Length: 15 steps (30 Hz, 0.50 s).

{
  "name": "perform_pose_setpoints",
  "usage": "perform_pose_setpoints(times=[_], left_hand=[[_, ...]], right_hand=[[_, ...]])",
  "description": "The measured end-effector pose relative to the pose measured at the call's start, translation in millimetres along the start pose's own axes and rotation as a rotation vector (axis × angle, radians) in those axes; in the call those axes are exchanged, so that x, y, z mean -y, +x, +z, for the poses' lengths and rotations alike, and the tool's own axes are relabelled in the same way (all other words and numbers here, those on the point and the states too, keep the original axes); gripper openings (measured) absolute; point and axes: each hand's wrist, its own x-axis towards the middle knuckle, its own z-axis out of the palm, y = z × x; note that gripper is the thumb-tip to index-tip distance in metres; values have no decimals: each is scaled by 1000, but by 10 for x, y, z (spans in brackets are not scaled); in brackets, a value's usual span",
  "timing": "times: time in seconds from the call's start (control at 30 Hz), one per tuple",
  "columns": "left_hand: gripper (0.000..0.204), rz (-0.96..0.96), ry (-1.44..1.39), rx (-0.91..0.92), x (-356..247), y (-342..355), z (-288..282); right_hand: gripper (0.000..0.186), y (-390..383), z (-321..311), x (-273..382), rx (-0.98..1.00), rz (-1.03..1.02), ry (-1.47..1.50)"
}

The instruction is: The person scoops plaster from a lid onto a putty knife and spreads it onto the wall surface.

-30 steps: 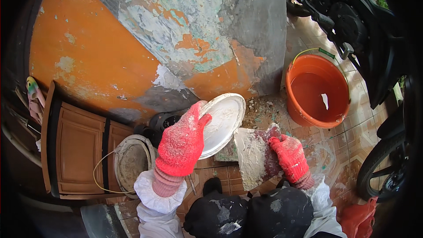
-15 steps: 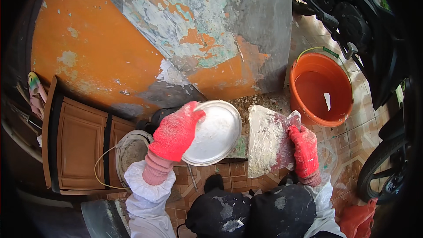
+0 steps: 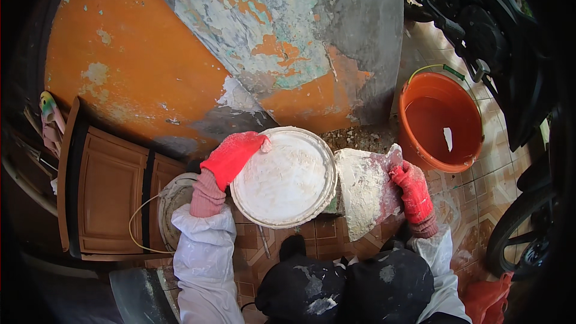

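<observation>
Lowered, white lid [image 3: 284,178] sits left of orange bucket [image 3: 443,121], beside trowel [image 3: 365,187].

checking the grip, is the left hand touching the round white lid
Touching: the head view shows the left hand in its red glove gripping the rim of the round white lid.

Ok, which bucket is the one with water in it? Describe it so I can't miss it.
Start at the peeling orange wall and go to its right end, where tiled floor begins. The orange bucket stands there, just beyond the right hand. Unlike the whitish pail by the left hand, it is bright orange and holds liquid.
</observation>
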Motion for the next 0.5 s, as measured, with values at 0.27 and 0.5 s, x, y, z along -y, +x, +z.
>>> perform_pose_setpoints(times=[0.27,0.5], left_hand=[[30,146,152,130,162,246,-13],[37,-107,-10,183,-19,360,-59]], right_hand=[[37,55,4,-135,-31,-8,-54],[43,21,17,-192,-23,-86,-203]])
